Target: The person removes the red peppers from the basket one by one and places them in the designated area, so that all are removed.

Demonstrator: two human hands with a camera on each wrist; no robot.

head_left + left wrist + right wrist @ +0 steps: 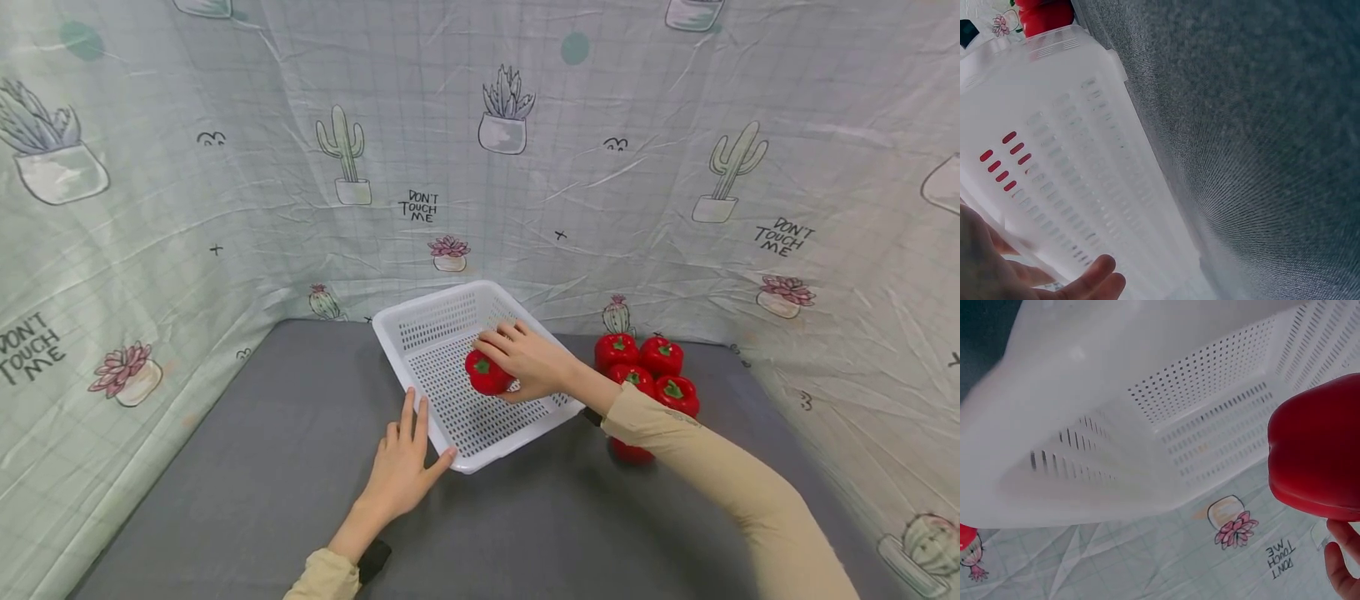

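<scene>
A white plastic basket (480,462) with slotted walls stands on the table, turned at an angle. My right hand (534,360) grips a red bell pepper (487,373) over the inside of the basket. In the right wrist view the pepper (1319,447) fills the right side, with fingertips (1341,562) against its lower side. My left hand (401,471) rests at the basket's near left corner, fingers extended and touching the rim. The left wrist view shows its fingers (1094,275) beside the slotted outer wall (1079,156), where red shows through several slots.
Several more red bell peppers (677,396) sit grouped on the table to the right of the basket, partly hidden by my right sleeve (697,450). A grey cloth (247,467) covers the table. Behind and at the sides hangs a pale curtain (465,192) printed with cacti.
</scene>
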